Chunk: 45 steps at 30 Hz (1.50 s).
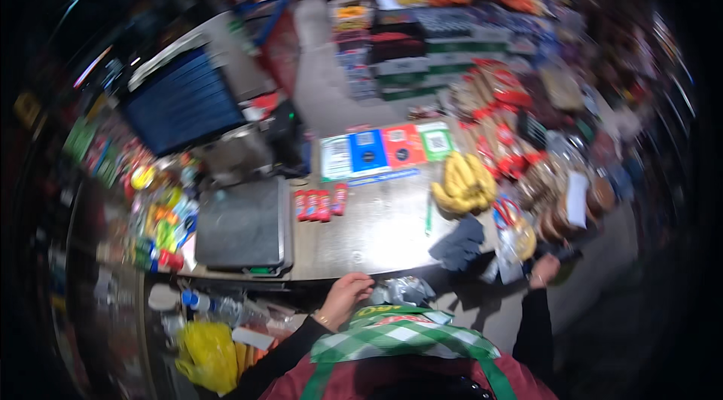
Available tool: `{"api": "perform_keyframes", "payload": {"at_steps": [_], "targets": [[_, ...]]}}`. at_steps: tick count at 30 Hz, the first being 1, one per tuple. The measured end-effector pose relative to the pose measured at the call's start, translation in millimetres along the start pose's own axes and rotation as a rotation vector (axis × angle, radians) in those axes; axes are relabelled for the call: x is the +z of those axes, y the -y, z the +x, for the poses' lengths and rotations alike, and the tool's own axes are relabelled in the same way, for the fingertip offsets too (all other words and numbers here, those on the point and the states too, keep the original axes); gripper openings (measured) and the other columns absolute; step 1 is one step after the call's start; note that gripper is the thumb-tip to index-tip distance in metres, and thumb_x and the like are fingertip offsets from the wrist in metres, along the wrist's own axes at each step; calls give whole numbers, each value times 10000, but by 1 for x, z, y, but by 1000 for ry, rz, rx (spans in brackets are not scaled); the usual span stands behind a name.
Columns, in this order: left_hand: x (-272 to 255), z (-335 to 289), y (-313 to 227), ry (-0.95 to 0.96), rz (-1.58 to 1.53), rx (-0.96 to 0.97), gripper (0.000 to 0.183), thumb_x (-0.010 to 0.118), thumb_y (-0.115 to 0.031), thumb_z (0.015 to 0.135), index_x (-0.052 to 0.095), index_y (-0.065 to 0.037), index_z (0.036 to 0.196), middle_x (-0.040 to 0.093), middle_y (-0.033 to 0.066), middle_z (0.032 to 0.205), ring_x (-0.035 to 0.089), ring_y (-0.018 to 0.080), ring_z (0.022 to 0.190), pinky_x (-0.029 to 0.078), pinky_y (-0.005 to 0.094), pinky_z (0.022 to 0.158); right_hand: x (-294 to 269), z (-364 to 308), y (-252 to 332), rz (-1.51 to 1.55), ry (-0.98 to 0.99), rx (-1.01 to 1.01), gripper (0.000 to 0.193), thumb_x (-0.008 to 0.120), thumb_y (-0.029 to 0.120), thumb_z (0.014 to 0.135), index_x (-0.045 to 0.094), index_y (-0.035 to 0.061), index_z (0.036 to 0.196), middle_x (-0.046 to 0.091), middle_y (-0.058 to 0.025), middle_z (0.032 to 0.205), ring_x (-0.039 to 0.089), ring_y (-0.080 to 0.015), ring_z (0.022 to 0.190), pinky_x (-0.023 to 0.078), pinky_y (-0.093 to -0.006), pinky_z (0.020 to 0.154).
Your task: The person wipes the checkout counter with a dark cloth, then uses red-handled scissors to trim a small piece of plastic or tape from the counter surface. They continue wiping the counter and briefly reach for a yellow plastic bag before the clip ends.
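At the counter's near edge is my left hand, its fingers loosely stretched toward the right and nothing visible in them. Just beside its fingertips, a crinkled silver bag lies below the edge. Out to the right, my right hand is blurred, next to a dark object whose kind I cannot make out. Whether the fingers hold it does not show. A clear bag with yellowish contents sits close to that hand. A dark grey cloth rests on the counter between the hands.
Bananas and several small red packets lie on the counter. Payment cards line its far side. A dark flat scale and a monitor stand left. A yellow bag sits below; bagged goods crowd the right.
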<state>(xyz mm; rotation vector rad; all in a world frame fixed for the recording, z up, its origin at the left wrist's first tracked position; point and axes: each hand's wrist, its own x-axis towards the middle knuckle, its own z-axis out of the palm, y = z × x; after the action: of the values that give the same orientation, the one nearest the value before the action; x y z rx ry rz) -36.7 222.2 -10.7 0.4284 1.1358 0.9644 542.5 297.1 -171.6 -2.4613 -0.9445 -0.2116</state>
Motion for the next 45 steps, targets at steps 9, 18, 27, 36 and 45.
{"api": "perform_keyframes", "payload": {"at_steps": [9,18,27,36,45], "targets": [[3,3,-22,364,198,89,175,599,-111,960,628,-19,1106,643,19,955,582,80,866,472,227,814,-162,-80,102,704,-230,-297,346,511,221,1038,464,-12,785,379,-89,679,340,-186,643,375,-331,613],[34,-27,-50,1003,-258,-299,809,573,-530,939,272,-48,1515,377,139,1510,408,210,1374,346,334,1130,-251,-282,314,1308,1425,-233,172,616,40,904,506,35,1035,515,-4,888,481,-82,807,416,-253,726],[-3,-11,-28,641,-399,-398,520,354,-439,1052,435,-41,1376,510,126,1393,530,268,1229,446,430,1039,-247,-323,302,908,870,-855,540,730,178,835,488,3,1286,524,-214,1268,513,-365,1184,416,-425,987],[56,-10,-21,670,-321,-466,742,248,-626,1001,393,-58,1457,424,125,1483,424,303,1345,311,462,1142,-215,-336,261,729,698,-387,728,654,140,857,350,206,1515,172,-306,1543,213,-504,1411,250,-519,1142],[199,-1,47,1048,61,-629,617,399,-424,1044,272,-46,1515,363,81,1524,326,218,1414,231,363,1176,-203,-220,144,1441,252,401,258,411,159,1055,577,7,1181,631,-50,1116,584,-107,1010,479,-253,871]]}}
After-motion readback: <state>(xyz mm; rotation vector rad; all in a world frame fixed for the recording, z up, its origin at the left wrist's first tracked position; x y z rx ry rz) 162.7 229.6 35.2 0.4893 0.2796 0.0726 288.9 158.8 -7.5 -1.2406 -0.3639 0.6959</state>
